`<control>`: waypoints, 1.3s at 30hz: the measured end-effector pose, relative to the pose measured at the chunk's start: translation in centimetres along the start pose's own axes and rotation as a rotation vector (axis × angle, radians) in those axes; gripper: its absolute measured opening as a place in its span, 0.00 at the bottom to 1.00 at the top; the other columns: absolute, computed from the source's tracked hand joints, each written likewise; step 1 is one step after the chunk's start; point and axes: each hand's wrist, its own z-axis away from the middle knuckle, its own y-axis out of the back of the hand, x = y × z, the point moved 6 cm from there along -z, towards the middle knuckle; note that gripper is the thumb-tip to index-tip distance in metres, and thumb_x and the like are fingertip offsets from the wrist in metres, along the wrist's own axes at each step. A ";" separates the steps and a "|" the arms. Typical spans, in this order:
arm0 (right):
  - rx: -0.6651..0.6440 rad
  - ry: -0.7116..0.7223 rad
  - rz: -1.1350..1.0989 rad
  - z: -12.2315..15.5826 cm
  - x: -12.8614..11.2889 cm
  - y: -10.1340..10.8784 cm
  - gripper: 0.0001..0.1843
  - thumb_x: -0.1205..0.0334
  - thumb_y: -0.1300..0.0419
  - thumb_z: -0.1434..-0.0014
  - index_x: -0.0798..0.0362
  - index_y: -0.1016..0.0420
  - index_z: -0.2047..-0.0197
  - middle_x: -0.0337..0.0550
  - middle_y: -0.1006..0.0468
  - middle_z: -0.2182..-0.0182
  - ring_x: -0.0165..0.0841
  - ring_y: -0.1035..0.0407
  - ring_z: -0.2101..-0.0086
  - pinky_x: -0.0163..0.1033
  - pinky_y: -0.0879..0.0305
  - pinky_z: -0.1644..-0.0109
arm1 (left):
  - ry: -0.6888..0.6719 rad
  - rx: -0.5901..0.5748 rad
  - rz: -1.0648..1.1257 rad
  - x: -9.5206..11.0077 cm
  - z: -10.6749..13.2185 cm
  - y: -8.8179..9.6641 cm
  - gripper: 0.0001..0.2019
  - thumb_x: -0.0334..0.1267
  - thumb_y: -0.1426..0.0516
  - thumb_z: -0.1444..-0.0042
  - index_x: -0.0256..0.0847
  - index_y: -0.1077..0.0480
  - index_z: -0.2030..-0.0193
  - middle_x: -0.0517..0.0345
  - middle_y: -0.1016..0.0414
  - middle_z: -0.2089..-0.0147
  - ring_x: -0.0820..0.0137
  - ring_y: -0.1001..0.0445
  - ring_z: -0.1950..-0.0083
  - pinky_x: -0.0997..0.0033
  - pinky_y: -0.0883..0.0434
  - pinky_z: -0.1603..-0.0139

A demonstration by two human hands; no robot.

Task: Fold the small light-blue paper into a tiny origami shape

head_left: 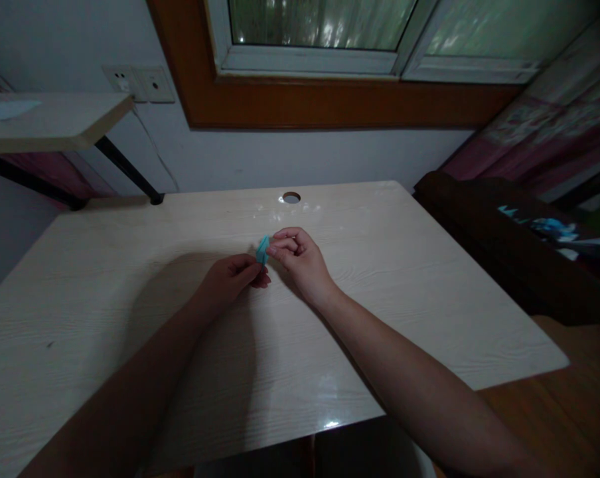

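Observation:
A small folded piece of teal paper point(263, 250) is held just above the pale wooden desk point(131, 279), near its middle. My left hand point(231, 276) pinches the paper's lower edge with curled fingers. My right hand point(300, 261) grips its right side between thumb and fingertips. Both hands meet at the paper, and most of it is hidden by the fingers.
A round cable hole point(291, 197) lies in the desk near the far edge. A raised shelf point(51, 119) stands at the back left. Wall sockets point(138, 83) and a window point(320, 33) are behind. A dark wooden bed frame point(504, 239) borders the right side.

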 end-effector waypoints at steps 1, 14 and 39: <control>0.002 0.007 0.010 0.0 0.0 0.0 0.16 0.62 0.30 0.50 0.48 0.30 0.59 0.33 0.21 0.71 0.28 0.28 0.69 0.37 0.33 0.60 | 0.000 0.003 -0.002 0.0 0.0 0.0 0.13 0.45 0.43 0.41 0.37 0.25 0.66 0.54 0.19 0.67 0.68 0.21 0.65 0.68 0.25 0.58; -0.009 0.018 0.025 0.0 -0.1 -0.1 0.16 0.61 0.30 0.50 0.48 0.29 0.60 0.34 0.21 0.71 0.28 0.28 0.69 0.38 0.33 0.60 | -0.026 0.004 0.000 0.4 0.2 -0.1 0.14 0.47 0.43 0.40 0.37 0.24 0.66 0.54 0.20 0.66 0.68 0.21 0.64 0.69 0.25 0.57; -0.005 0.006 0.016 0.0 -0.3 -0.2 0.15 0.62 0.31 0.49 0.48 0.30 0.59 0.33 0.21 0.72 0.28 0.28 0.70 0.37 0.34 0.60 | -0.010 0.023 -0.060 0.6 0.3 0.0 0.14 0.46 0.42 0.41 0.37 0.24 0.67 0.53 0.19 0.66 0.68 0.21 0.64 0.69 0.25 0.57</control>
